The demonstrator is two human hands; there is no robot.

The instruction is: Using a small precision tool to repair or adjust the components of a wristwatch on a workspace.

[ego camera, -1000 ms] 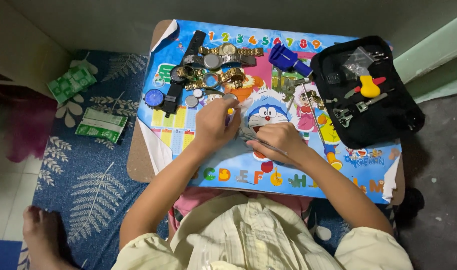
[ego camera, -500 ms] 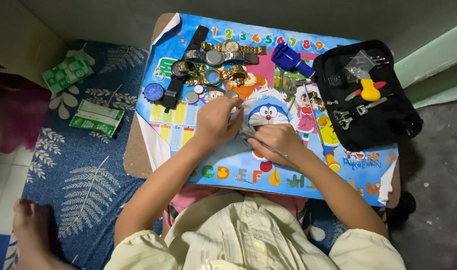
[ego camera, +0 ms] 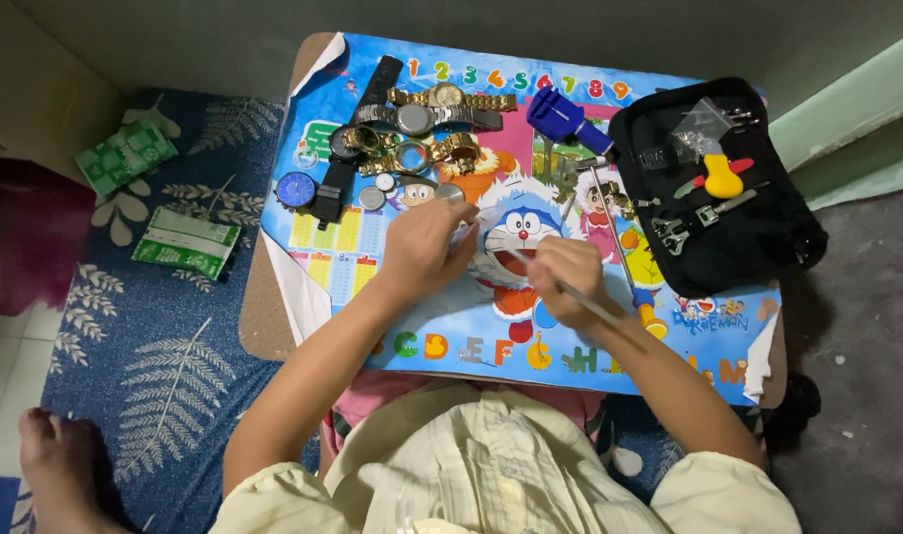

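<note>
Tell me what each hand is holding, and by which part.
Right hand grips a thin metal tool around its middle. Left hand pinches something small at its fingers; what it is cannot be told.

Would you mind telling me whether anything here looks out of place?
Two green packets lie on the floor rug, away from the table. The poster's left edge curls up, showing its white underside.
</note>
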